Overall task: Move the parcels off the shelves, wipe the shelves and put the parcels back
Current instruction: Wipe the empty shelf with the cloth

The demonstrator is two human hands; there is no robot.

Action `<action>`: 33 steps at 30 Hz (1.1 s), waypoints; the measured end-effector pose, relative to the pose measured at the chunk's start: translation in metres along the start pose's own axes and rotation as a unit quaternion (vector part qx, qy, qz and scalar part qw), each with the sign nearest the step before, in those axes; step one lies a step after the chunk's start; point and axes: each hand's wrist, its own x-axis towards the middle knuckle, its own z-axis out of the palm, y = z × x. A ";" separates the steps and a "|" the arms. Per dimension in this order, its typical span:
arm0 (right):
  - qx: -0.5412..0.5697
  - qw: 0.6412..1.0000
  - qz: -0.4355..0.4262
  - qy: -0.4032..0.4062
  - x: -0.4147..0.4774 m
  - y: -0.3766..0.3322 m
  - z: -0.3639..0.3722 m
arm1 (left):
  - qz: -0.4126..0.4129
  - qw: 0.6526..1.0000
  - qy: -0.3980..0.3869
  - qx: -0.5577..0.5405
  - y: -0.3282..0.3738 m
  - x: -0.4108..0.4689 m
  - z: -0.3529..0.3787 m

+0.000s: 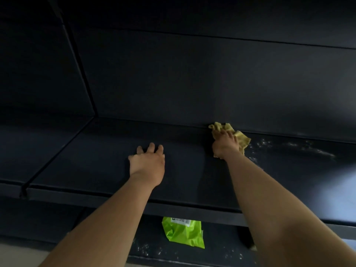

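Keep the right hand [224,145] clenched on the yellow cloth [241,140], press into the shelf [86,160], drag rightward through the white specks [308,147] just beside it, brace on the spread, empty left hand [147,163], and leave the green parcel [183,233] on the lower shelf [221,250] beneath.

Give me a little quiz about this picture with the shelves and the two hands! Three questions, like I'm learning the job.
1. True or false: the right hand holds a yellow cloth against the upper shelf.
2. Where is the green parcel? A) on the upper shelf B) on the shelf below C) on the floor
3. Fill the gap: the left hand rests on the upper shelf with spread fingers and holds ____.

Key: 1 true; 2 B; 3 nothing.
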 end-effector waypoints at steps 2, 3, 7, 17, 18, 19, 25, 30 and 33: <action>0.003 1.000 0.017 -0.014 -0.003 -0.005 0.001 | -0.001 1.000 0.000 0.004 0.001 0.000 0.001; 0.006 1.000 0.011 -0.023 -0.003 -0.014 0.002 | -0.002 1.000 -0.001 0.005 0.001 0.000 0.001; 0.003 0.995 -0.091 -0.044 -0.006 -0.065 0.011 | -0.003 1.000 0.004 -0.001 0.002 0.001 0.002; -0.003 0.993 -0.121 0.002 0.012 -0.055 0.012 | -0.015 1.000 -0.007 -0.013 -0.002 0.001 0.003; -0.003 0.995 -0.098 0.006 0.012 -0.040 0.010 | -0.018 1.000 -0.010 -0.015 -0.002 0.001 0.002; -0.004 0.997 -0.073 0.005 0.013 -0.023 0.007 | -0.021 1.000 -0.012 -0.017 -0.001 0.001 0.002; -0.004 0.999 0.033 -0.008 0.003 0.048 -0.007 | -0.024 0.999 -0.019 -0.019 0.001 -0.003 -0.001; -0.019 0.999 0.034 -0.011 -0.015 0.023 -0.002 | -0.021 1.000 -0.009 -0.019 0.002 -0.003 0.000; -0.023 1.000 0.002 -0.006 -0.032 -0.011 0.008 | -0.021 1.000 -0.013 -0.013 0.002 -0.003 0.000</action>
